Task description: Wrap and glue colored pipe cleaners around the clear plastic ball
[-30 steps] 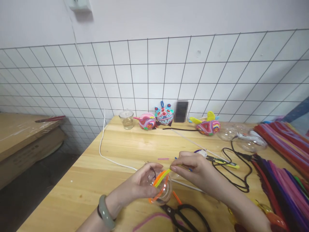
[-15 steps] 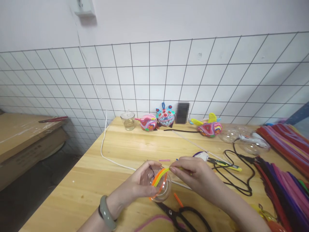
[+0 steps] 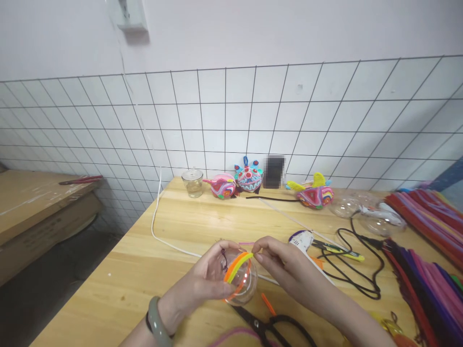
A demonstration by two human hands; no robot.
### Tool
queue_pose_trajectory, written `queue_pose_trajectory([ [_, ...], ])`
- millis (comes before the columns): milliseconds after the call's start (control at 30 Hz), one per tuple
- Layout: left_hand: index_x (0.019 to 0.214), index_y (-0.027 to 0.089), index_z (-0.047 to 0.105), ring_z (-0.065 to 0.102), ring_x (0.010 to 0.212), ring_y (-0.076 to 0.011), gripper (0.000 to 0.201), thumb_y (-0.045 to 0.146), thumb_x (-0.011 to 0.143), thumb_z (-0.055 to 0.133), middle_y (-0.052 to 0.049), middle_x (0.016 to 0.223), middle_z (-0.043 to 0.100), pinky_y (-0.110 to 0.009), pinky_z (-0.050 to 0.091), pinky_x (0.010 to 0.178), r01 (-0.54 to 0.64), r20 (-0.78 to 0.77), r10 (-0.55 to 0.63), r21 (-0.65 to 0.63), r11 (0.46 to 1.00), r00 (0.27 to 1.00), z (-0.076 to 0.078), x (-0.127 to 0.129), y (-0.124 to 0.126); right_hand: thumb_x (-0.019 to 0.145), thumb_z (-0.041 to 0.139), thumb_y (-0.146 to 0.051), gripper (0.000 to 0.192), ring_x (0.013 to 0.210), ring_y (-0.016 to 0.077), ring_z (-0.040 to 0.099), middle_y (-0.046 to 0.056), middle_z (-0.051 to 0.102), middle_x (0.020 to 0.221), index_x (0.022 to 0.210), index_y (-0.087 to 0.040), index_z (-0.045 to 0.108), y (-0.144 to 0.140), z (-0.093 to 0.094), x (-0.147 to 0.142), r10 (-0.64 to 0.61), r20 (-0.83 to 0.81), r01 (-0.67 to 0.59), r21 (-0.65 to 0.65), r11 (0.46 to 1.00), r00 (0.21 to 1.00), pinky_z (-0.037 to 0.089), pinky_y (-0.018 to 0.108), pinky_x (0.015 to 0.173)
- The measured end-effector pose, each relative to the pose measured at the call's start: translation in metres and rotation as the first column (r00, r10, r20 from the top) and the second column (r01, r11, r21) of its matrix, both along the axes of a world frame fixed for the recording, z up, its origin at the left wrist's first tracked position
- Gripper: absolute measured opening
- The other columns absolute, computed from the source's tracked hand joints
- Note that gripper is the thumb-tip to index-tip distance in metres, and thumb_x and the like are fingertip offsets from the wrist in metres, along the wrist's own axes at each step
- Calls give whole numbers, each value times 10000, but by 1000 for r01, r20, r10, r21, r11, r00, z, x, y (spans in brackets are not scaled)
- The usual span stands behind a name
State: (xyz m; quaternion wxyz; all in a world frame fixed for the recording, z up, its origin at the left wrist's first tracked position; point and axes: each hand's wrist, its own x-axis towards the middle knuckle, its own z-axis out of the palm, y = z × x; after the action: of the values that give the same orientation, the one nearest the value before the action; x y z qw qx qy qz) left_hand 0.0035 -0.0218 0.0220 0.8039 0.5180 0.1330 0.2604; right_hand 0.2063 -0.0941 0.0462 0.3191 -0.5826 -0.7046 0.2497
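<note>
My left hand [image 3: 211, 274] is wrapped round a clear plastic ball [image 3: 249, 289] above the table. Orange and yellow pipe cleaners [image 3: 237, 267] curve along the ball's surface, and a thin orange one loops down its side. At the upper end of the yellow strip, my right hand [image 3: 280, 262] pinches the tip between thumb and forefinger. Just below the ball lie black-handled scissors [image 3: 262, 327] and a short orange pipe cleaner piece [image 3: 268, 304]. A white glue gun [image 3: 302, 239] lies partly behind my right hand.
Colourful pipe-cleaner-covered figures, including a blue-horned one [image 3: 249, 178], stand along the wall beside a lidded glass cup [image 3: 193, 183]. Clear balls [image 3: 381, 224], a black cord [image 3: 378, 284], a utility knife [image 3: 343, 250] and pipe cleaner bundles [image 3: 427, 279] occupy the right side.
My right hand has shifted slightly left, its fingertips now close to the ball at the yellow strip's end. More of the glue gun shows. The view has tilted a little upward.
</note>
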Motion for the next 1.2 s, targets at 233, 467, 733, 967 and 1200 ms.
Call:
queue_pose_trajectory([
  [233, 1135, 197, 602, 540, 980, -219, 596, 329, 608, 847, -80, 1060, 623, -306, 399, 828, 9, 28, -8, -23, 1000, 1000, 2, 0, -1, 964, 435, -212, 141, 606, 138, 546, -26, 612, 680, 897, -230, 557, -2, 4, -4, 13, 33, -14, 8, 1000, 999, 366, 230, 556],
  [467, 1105, 213, 623, 560, 926, -178, 549, 303, 614, 852, -52, 1013, 634, -268, 427, 815, -11, 80, 13, -34, 999, 997, 2, -2, -2, 976, 411, -174, 224, 687, 156, 629, 23, 694, 783, 874, -211, 607, -2, 3, -7, 36, 114, -53, 143, 988, 993, 446, 246, 636],
  [733, 1100, 224, 646, 583, 1034, -200, 547, 251, 601, 868, -55, 1103, 648, -282, 455, 890, 6, 159, 14, -122, 993, 987, 1, -3, -3, 942, 419, -96, 289, 714, 190, 653, 73, 715, 868, 1171, -195, 565, 0, -15, -1, 12, 326, -174, 474, 863, 945, 467, 289, 600],
  [967, 1136, 240, 660, 603, 1064, -193, 573, 201, 604, 869, -54, 1167, 663, -267, 461, 916, 13, 197, 20, -166, 986, 980, -1, -6, -2, 926, 432, -73, 322, 723, 181, 664, 86, 724, 901, 1200, -188, 556, 1, -19, 0, 10, 349, -216, 558, 801, 937, 499, 275, 593],
  [1200, 1100, 208, 680, 629, 992, -185, 525, 203, 608, 863, -65, 1113, 683, -258, 498, 860, -26, 186, 58, -170, 985, 981, -1, -6, -2, 926, 411, -60, 414, 743, 197, 674, 100, 725, 911, 1303, -189, 524, 2, -23, -2, 23, 333, -212, 541, 814, 943, 514, 285, 586],
])
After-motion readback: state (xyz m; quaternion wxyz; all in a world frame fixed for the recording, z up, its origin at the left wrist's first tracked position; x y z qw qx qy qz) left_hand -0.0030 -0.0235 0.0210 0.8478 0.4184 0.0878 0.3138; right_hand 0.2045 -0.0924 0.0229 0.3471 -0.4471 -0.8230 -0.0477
